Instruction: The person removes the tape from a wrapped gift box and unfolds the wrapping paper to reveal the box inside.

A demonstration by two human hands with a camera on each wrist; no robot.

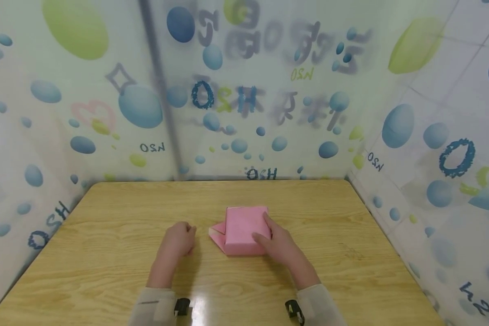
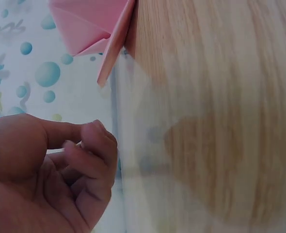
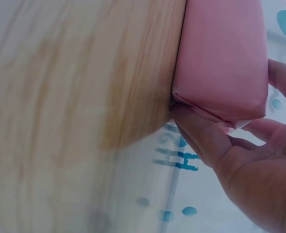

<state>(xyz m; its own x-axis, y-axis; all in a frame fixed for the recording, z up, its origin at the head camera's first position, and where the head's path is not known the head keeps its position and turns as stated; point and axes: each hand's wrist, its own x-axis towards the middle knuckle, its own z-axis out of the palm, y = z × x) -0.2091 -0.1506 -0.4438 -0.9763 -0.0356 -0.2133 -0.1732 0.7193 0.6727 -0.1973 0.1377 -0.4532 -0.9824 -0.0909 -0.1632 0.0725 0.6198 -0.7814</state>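
Note:
A box wrapped in pink paper (image 1: 244, 228) sits on the wooden table, just right of its middle. At its left end a pointed flap of paper (image 1: 218, 235) sticks out unfastened; the left wrist view shows this flap (image 2: 92, 24) folded to a tip. My right hand (image 1: 279, 242) grips the box's right end, where folded paper closes over the pink box (image 3: 220, 58). Left of the flap and apart from it is my left hand (image 1: 180, 238). Its fingers (image 2: 97, 155) are curled in toward the thumb, with no object plainly visible between them.
The wooden table (image 1: 118, 217) reaches back to a wall curtain (image 1: 244, 136) printed with blue and green drops and letters. More of the printed sheet (image 1: 440, 194) hangs along the right side. Dark straps (image 1: 182, 307) circle both wrists.

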